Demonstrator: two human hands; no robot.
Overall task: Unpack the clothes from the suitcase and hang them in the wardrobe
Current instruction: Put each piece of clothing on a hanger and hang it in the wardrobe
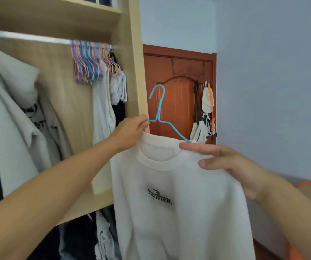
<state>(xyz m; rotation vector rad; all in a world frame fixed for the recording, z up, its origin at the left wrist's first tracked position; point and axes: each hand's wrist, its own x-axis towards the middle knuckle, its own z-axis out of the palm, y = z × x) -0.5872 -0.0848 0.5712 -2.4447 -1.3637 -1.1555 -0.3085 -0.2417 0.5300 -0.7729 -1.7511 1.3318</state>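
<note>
Hanger's halfway in: left hand (132, 131) pinches the blue hanger (162, 117), right hand (231, 164) grips the white sweatshirt (179, 212) shoulder, wardrobe rail (38, 37) up-left still waiting, suitcase unseen.

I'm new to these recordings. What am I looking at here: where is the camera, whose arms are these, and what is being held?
There is one picture, from a camera worn on a person's head, looking forward and down, so both arms are that person's own. No robot is involved. The left hand pinches one end of a blue wire hanger; the hanger's other end goes into the neck of a cream sweatshirt, which the right hand holds at the shoulder. To the left is an open wooden wardrobe with a rail, a bunch of spare hangers and clothes already hung. Behind stands a brown door.
</note>
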